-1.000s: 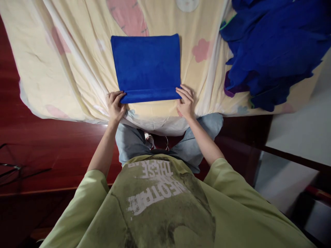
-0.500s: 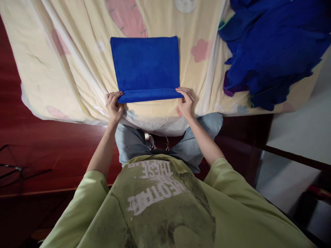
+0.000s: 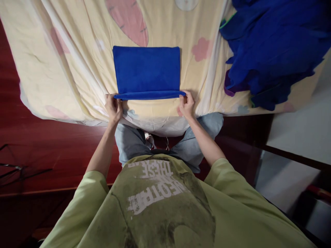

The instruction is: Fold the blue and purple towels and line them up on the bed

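A flat blue cloth (image 3: 147,69) lies as a rectangle on a cream patterned sheet, its near edge folded over into a narrow strip. My left hand (image 3: 113,106) is closed on the left end of that strip, thumb and fingers pinched at the corner. At the right end my right hand (image 3: 187,104) pinches the opposite corner, with the cloth's tip showing above the fingers. The strip runs nearly straight between both hands.
A heap of crumpled blue cloths (image 3: 276,51) covers the right part of the sheet (image 3: 85,69). My knees are against the bed's near edge. A thin black metal frame (image 3: 18,168) stands on the red floor at the left.
The blue cloth's far edge has come nearer to me, and the near strip looks narrower. Both hands have changed from fingers resting on top to pinching the ends.
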Action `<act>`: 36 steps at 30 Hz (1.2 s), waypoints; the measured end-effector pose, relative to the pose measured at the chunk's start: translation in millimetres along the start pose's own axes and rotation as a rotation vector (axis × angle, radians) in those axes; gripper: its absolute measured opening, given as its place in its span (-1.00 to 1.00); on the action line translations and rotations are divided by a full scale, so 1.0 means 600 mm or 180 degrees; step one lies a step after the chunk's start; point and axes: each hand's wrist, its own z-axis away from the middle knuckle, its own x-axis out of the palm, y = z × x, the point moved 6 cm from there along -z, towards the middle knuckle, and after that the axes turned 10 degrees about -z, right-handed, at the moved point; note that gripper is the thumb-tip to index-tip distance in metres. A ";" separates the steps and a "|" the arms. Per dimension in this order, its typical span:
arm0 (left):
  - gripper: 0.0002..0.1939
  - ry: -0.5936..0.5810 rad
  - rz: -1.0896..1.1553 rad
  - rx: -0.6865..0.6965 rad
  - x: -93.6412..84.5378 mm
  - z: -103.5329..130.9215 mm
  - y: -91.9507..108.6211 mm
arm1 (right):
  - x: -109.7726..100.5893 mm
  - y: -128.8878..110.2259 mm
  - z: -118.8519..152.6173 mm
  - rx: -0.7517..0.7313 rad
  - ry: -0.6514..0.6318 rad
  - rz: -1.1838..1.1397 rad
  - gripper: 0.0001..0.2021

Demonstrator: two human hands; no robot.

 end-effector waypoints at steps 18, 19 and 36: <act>-0.61 0.0260 -0.0108 -0.0318 -0.002 0.001 -0.003 | 0.007 0.005 -0.010 0.0306 0.0121 -0.0113 -0.50; -0.63 0.0262 -0.0111 -0.0326 -0.002 0.002 -0.002 | 0.007 0.008 -0.010 0.0330 0.0121 -0.0125 -0.50; -0.68 0.0362 -0.0252 -0.0283 -0.009 0.003 0.010 | 0.010 -0.003 -0.018 0.0420 0.0015 -0.0167 -0.54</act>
